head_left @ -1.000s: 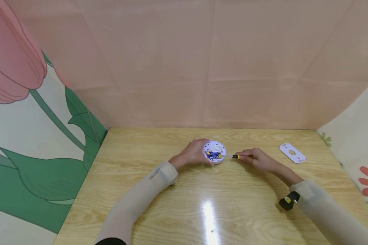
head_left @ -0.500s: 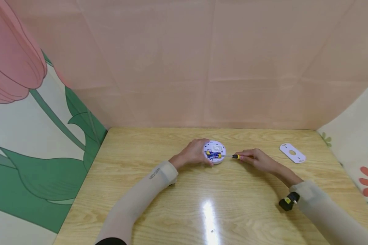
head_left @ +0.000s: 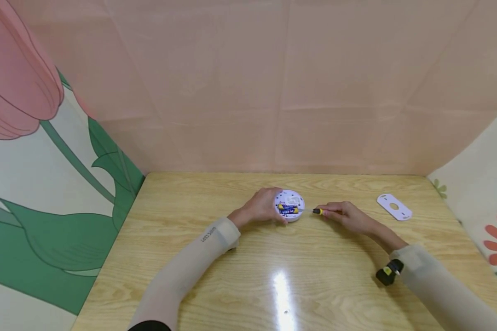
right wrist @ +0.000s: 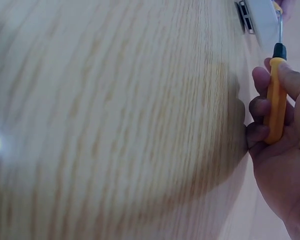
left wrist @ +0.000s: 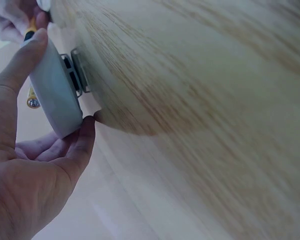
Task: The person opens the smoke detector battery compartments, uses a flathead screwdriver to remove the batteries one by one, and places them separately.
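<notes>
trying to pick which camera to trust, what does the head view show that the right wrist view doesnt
Only the head view shows the batteries in the open back of the round white device, the left hand gripping that device's edge, the loose white cover plate lying apart near the table's right side, and the pink backdrop.

Only the right wrist view shows the fingers curled round the orange handle from close up, and a slotted clip on the device's underside.

Both show the right hand holding the screwdriver, its tip at the device, on the wooden table.
</notes>
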The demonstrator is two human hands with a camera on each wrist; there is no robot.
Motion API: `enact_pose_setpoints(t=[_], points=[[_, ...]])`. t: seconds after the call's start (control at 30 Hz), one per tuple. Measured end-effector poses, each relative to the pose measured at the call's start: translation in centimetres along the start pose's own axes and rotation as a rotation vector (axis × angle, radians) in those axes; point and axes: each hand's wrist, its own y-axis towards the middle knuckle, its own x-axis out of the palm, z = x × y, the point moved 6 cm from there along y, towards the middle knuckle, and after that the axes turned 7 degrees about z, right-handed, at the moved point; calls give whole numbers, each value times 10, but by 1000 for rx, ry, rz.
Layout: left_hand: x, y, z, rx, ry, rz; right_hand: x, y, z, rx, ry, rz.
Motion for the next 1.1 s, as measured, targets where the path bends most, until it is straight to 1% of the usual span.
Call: enact_pose_setpoints(t=[0.2, 0.37, 0.6, 0.77, 0.97, 1.1], points=[[0, -1, 0, -21, 2, -2, 0, 0, 0, 16, 24, -4], [0, -1, 0, -24, 17, -5, 1, -1, 4, 27, 41, -16], [0, -1, 0, -23, 19, -3, 0, -3, 6, 32, 49, -15], [-1, 0, 0, -19, 33, -1, 0, -4, 5, 53, 55, -9], [-1, 0, 1, -14, 27, 6, 0, -4, 1, 50, 107, 13], [0, 0, 0, -6, 35, 9, -1, -4, -2, 65, 131, 19]])
